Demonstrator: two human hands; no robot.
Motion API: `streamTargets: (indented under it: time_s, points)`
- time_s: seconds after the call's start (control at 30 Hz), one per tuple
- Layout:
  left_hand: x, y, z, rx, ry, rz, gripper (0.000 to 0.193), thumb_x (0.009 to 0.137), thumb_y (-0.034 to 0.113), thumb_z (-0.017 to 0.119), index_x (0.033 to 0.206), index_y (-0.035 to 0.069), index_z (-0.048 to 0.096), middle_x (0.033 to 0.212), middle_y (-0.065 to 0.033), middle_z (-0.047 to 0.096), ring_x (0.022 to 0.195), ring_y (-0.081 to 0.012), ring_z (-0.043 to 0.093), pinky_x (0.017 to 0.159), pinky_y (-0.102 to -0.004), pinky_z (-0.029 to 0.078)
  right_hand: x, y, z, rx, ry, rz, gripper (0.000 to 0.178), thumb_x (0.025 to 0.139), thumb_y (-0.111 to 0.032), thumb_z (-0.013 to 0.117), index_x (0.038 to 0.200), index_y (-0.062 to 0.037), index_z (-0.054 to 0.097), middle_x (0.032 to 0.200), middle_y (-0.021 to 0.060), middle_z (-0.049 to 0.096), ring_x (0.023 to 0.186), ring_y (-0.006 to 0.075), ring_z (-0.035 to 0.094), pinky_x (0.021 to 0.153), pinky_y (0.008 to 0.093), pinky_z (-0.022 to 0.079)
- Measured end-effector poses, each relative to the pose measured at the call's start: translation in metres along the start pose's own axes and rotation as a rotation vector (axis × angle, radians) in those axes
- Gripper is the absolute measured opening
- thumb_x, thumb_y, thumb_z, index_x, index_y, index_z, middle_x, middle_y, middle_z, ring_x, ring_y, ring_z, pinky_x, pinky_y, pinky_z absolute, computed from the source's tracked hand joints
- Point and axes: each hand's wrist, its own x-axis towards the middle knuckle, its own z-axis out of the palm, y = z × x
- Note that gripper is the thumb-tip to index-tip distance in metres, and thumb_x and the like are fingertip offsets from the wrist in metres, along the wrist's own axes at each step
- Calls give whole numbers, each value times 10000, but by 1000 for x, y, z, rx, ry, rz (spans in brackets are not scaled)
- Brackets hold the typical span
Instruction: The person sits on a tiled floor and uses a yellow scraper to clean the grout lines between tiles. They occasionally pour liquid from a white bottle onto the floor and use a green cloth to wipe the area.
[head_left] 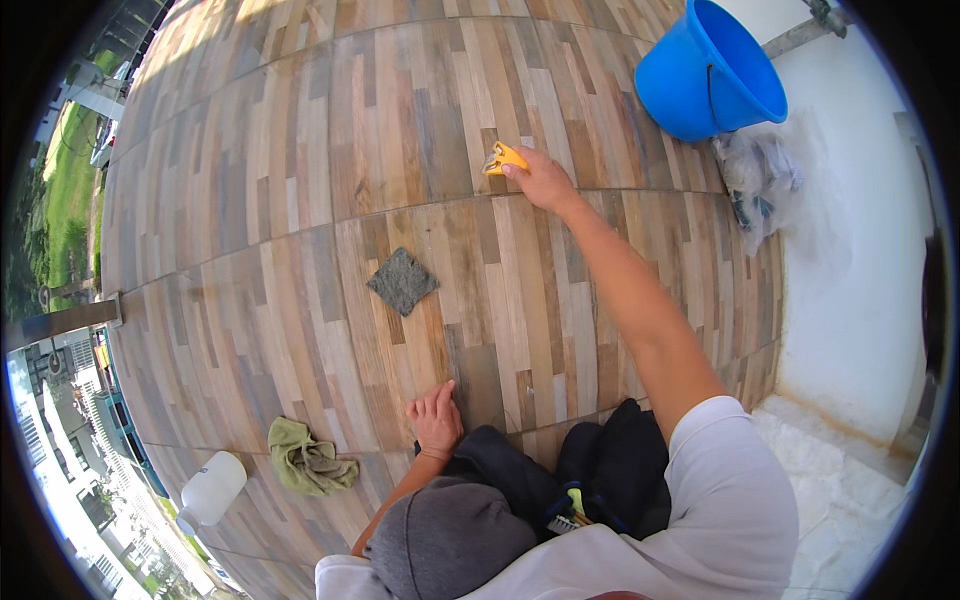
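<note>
My right hand [545,180] reaches far forward, its fingers wrapped round a small yellow scraper [507,158]. The scraper is held at the wood-look tile floor [420,130], close to a joint between tiles. Nearer to me, my left hand [436,420] rests on the floor with its fingers stretched out and nothing in it. A dark grey scouring pad [402,282] lies on the tiles between the two hands. To the left of my left hand is a crumpled olive-green cloth [310,458].
A white plastic bottle [213,490] is at the lower left, near the floor's outer edge. At the upper right a blue bucket [685,85] stands beside a clear plastic bag [760,178] against the white wall [850,210]. A small brush [562,523] shows by my knees.
</note>
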Motion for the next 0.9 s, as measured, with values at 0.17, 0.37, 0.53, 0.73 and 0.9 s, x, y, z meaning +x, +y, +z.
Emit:
streamTargets:
  time_s: [0.17, 0.37, 0.53, 0.73, 0.9]
  points:
    - [3, 5, 0, -33, -17, 1, 423, 723, 58, 546, 1139, 125, 507, 1047, -37, 523, 908, -201, 469, 859, -369, 276, -26, 75, -38, 18, 159, 39, 431, 882, -211, 468, 1253, -16, 363, 1177, 229, 481, 1097, 355, 463, 908, 371, 378]
    - [1, 2, -2, -21, -17, -6, 415, 732, 59, 542, 1140, 120, 505, 1044, -40, 525, 913, -201, 474, 856, -369, 277, -67, 70, -57, -141, 39, 181, 406, 862, -175, 484, 1233, -43, 386, 1181, 163, 508, 1094, 316, 471, 879, 382, 395]
    - [2, 5, 1, -20, -29, -4, 415, 731, 62, 545, 1140, 118, 505, 1042, -48, 527, 916, -205, 476, 853, -374, 277, -61, 99, -55, -212, 156, 6, 407, 858, -242, 487, 1230, -93, 418, 1157, 105, 542, 1067, 257, 498, 846, 437, 342]
    - [2, 2, -2, -6, -19, 1, 421, 723, 65, 547, 1139, 121, 507, 1040, -49, 527, 916, -206, 478, 848, -372, 278, -44, 87, -56, -324, 118, 16, 369, 851, -281, 493, 1198, -157, 483, 1114, 50, 565, 1033, 200, 507, 837, 408, 270]
    - [2, 1, -2, -7, -35, 5, 417, 725, 65, 543, 1137, 121, 507, 1038, -47, 531, 934, -211, 480, 850, -371, 277, -32, 45, -30, -341, 43, -18, 350, 855, -287, 499, 1183, -167, 515, 955, 44, 571, 959, 178, 506, 807, 379, 250]
